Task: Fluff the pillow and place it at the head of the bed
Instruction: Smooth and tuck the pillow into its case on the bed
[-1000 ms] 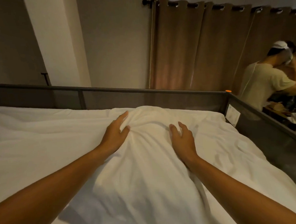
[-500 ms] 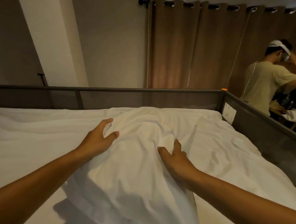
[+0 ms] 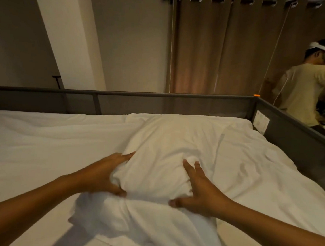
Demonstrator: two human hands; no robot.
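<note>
A white pillow (image 3: 165,152) in a loose, wrinkled case lies lengthwise on the bed (image 3: 46,147), its far end near the grey rail at the head. My left hand (image 3: 108,174) clutches the pillow's left edge, fingers dug into the fabric and thumb underneath. My right hand (image 3: 197,188) presses on the pillow's near right side with fingers spread, thumb against the case. The slack end of the pillowcase (image 3: 144,223) trails toward me between my forearms.
A grey metal bed rail (image 3: 156,94) runs along the far side and turns down the right side (image 3: 289,123). Brown curtains (image 3: 219,44) hang behind. A person in a yellow shirt (image 3: 303,94) stands at the far right beyond the rail.
Both hands have slid back toward me along the pillow's sides. The left hand has closed on the left edge; the right hand has moved lower. The pillow looks bunched and plumper at the middle.
</note>
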